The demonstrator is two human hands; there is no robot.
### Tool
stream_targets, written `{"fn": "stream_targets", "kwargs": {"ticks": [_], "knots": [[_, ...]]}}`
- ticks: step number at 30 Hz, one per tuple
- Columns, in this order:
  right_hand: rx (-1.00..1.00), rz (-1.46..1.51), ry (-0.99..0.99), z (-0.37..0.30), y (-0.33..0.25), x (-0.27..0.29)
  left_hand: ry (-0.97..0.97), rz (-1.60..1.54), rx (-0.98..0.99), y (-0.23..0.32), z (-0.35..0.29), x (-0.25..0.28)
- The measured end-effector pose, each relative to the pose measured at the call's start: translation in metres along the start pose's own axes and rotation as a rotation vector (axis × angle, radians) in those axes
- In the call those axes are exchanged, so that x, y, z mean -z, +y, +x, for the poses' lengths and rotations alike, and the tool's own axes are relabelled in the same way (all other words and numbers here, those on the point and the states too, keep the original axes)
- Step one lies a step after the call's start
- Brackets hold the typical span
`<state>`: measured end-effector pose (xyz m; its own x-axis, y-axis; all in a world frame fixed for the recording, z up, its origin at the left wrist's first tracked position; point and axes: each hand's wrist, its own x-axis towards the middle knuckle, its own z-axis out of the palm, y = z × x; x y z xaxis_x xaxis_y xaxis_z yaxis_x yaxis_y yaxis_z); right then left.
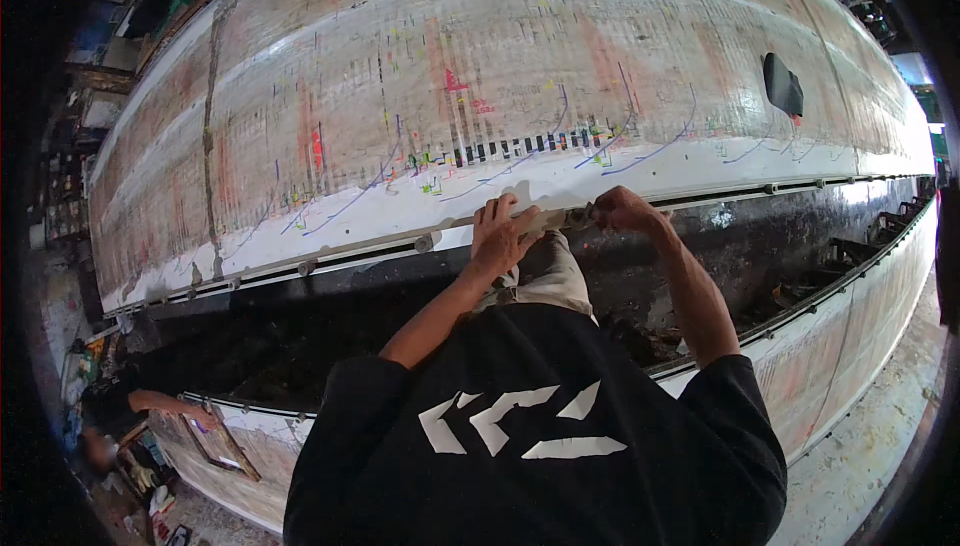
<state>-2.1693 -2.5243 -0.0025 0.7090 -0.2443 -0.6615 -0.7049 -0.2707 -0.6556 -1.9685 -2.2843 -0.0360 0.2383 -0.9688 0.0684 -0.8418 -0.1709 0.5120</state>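
At the near edge of the long pale table [350, 136], my left hand [497, 234] rests over the metal rail [370, 249], fingers stretched out and a little apart. To its right, my right hand [622, 208] is closed, with bent fingertips at a small dark metal fitting [580, 217] on the rail. What lies between those fingertips is too small to make out. A pale, bar-like piece [545, 219] sits on the rail between the hands. Round stops [424, 243] stud the rail farther left.
Coloured pen lines and black blocks mark the stained tabletop. A dark cloth-like piece [783, 86] lies at its right. Behind me runs a second table [800, 371] with a dark railed edge. At lower left, another person's arm [165, 404] reaches to a rectangular frame [222, 449].
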Motion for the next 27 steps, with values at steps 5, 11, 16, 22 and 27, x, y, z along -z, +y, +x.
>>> {"fn": "stream_targets", "kwargs": {"ticks": [5, 11, 16, 22, 27], "knots": [[0.052, 0.481, 0.304, -0.021, 0.033, -0.065, -0.037, 0.009, 0.016, 0.001, 0.004, 0.002], [-0.099, 0.719, 0.214, -0.035, -0.006, -0.077, -0.085, 0.008, -0.030, -0.007, 0.005, 0.000], [-0.274, 0.874, 0.538, -0.026, -0.001, -0.122, -0.083, -0.029, -0.019, 0.002, 0.012, 0.001], [-0.377, 1.145, 0.723, -0.007, -0.020, -0.160, -0.068, 0.015, -0.009, -0.004, 0.005, -0.003], [-0.374, 1.298, 0.858, 0.001, -0.031, -0.179, -0.070, 0.047, -0.023, -0.004, 0.001, -0.007]]}}
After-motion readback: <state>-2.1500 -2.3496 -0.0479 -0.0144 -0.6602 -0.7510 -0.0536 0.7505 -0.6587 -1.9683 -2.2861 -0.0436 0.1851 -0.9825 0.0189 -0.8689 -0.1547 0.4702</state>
